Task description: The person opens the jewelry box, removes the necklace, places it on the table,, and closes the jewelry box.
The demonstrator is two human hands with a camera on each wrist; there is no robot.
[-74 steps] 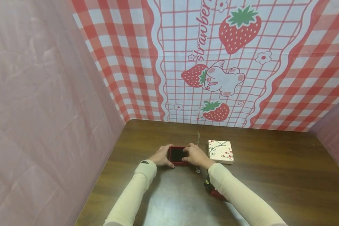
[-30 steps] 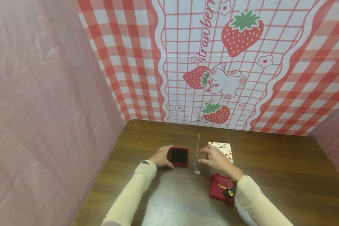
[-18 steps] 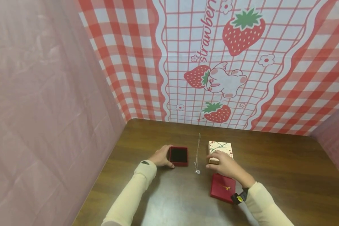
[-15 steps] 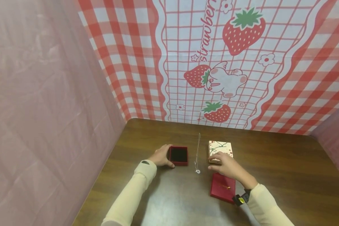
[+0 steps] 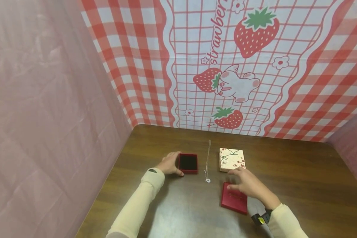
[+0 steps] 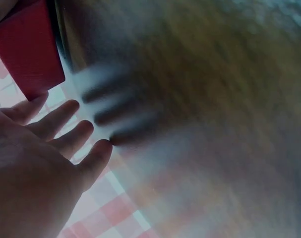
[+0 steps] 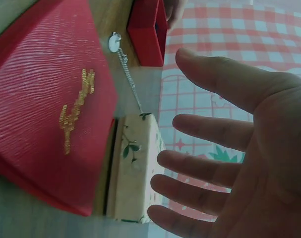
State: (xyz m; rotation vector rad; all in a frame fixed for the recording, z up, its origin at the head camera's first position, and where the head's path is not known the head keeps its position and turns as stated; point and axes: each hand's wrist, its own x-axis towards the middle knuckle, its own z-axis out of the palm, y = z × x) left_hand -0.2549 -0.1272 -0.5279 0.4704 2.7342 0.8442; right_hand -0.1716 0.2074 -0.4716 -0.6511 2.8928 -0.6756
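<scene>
My left hand [image 5: 168, 164] holds the left side of a small open red jewelry box base [image 5: 193, 172] with a black inside. Its thumb is at the near corner and a finger at the far one; its other fingers stand off in the left wrist view. Right of the box base, a silver necklace [image 5: 207, 162] with a round white pendant lies stretched out. My right hand [image 5: 250, 185] hovers with spread fingers over the red lid [image 5: 232, 200] with gold lettering. Nothing is in that hand; in the right wrist view its fingers are apart from the lid.
A cream box [image 5: 232, 159] with a floral branch print sits behind the red lid, close to the right fingertips. The brown wooden table [image 5: 166, 211] meets a red-and-white strawberry cloth [image 5: 226, 66] at the back and a pink curtain [image 5: 62, 132] on the left.
My right hand has let go of the box base, moved right over the necklace and past the cream box, then back toward the red lid. The left hand stays at the box base.
</scene>
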